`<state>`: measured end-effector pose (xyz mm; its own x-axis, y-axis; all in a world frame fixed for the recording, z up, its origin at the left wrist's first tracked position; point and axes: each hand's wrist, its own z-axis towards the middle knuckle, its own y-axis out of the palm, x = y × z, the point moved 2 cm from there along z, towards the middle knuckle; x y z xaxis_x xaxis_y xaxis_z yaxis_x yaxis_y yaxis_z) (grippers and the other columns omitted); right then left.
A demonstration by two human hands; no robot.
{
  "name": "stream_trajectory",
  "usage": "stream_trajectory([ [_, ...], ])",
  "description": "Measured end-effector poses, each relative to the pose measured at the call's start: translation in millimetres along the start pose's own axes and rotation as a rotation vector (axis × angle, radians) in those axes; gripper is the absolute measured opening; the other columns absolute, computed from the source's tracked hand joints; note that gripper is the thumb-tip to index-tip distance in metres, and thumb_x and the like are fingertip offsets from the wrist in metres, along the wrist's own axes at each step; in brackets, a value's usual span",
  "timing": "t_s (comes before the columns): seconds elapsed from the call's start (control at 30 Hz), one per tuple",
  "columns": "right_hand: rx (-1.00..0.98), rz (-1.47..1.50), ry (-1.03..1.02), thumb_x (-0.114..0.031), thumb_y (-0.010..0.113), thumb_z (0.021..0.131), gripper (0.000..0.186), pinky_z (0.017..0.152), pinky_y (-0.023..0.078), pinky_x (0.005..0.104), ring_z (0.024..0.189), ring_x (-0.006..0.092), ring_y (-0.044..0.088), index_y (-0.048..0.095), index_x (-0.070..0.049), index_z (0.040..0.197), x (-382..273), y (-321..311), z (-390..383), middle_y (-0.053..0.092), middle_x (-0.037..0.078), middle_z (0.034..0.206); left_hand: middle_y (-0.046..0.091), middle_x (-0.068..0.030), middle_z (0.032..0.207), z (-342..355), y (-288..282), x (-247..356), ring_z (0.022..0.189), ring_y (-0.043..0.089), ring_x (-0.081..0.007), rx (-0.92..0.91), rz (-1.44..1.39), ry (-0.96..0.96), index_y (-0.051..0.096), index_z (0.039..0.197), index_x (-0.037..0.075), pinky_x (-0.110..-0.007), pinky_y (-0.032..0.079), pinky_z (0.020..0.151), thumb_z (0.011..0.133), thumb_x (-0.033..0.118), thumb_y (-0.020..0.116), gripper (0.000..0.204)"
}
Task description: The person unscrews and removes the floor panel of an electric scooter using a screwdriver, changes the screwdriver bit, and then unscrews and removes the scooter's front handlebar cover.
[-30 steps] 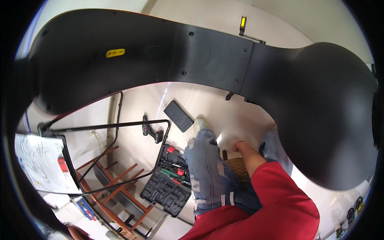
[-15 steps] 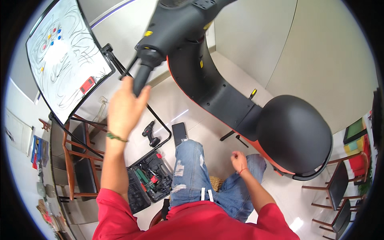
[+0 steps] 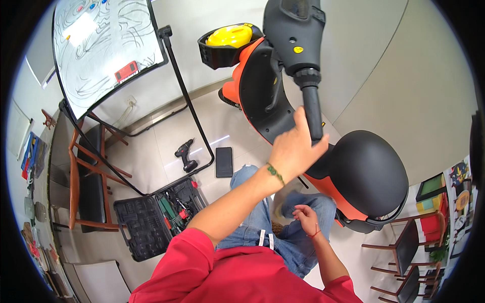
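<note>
Up at 12 o'clock, just right of the middle, a black handlebar grip [image 3: 313,113] is seen. It is long and thin. Its long line runs almost straight up and down, and its free end points down toward 6 o'clock. It sticks out of the black front of an orange and black scooter [image 3: 262,86].

The left hand [image 3: 293,151] is lifted high, with the arm stretched up from 7 o'clock toward 1 o'clock. A green band is worn at the wrist. The fingers are curled around the low end of the grip, and the thumb is pointed up beside it. The hand is closed on the grip.

The right hand [image 3: 306,219] is held low at 5 o'clock, over the blue jeans [image 3: 257,227]. Its fingers are bent in loosely. Nothing can be seen in it, and whether it is fully closed cannot be told.

The round black seat [image 3: 369,171] is at 3 o'clock. On the floor at 9 o'clock, a black drill [image 3: 185,154] and a dark flat tablet [image 3: 224,161] are laid near each other. An open tool case [image 3: 156,214] is at 8 o'clock. A whiteboard [image 3: 101,48] is stood at 11 o'clock.
</note>
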<state>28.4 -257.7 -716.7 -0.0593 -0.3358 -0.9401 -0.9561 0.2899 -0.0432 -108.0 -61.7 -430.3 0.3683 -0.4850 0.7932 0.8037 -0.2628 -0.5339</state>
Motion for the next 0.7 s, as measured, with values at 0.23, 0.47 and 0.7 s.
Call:
stream_trajectory([
  [0.23,0.016,-0.185,-0.334,-0.01,0.053,0.092,0.009,0.073,0.044,0.0258,0.079,0.0126,0.056,0.059,-0.003,0.095,-132,6,7,0.06,0.004,0.086,0.06,-0.0033,0.089,-111,-25,-166,0.064,0.06,-0.013,-0.062,-0.274,-0.173,0.045,0.13,0.01,-0.028,0.048,0.059,0.086,0.012,0.061,0.047],
  [0.47,0.244,-0.091,-0.548,-0.041,0.042,0.092,0.069,0.11,0.028,0.0415,0.132,0.0333,0.037,0.029,0.005,0.141,-316,78,44,0.038,0.022,0.142,0.065,-0.019,0.089,-330,-43,-437,0.087,0.063,-0.0355,-0.227,0.147,-0.884,0.059,0.097,0.001,-0.042,0.049,0.076,0.081,0.021,0.058,0.025],
  [0.7,0.175,-0.732,-0.703,-0.024,0.052,0.093,0.049,0.083,0.045,0.0343,0.099,0.0261,0.056,0.035,0.002,0.131,-355,29,64,0.047,0.019,0.127,0.062,-0.0244,0.105,-475,49,-504,0.101,0.059,-0.0382,-0.335,-0.06,-1.254,0.061,0.1,-0.001,-0.042,0.046,0.088,0.08,0.027,0.055,0.035],
])
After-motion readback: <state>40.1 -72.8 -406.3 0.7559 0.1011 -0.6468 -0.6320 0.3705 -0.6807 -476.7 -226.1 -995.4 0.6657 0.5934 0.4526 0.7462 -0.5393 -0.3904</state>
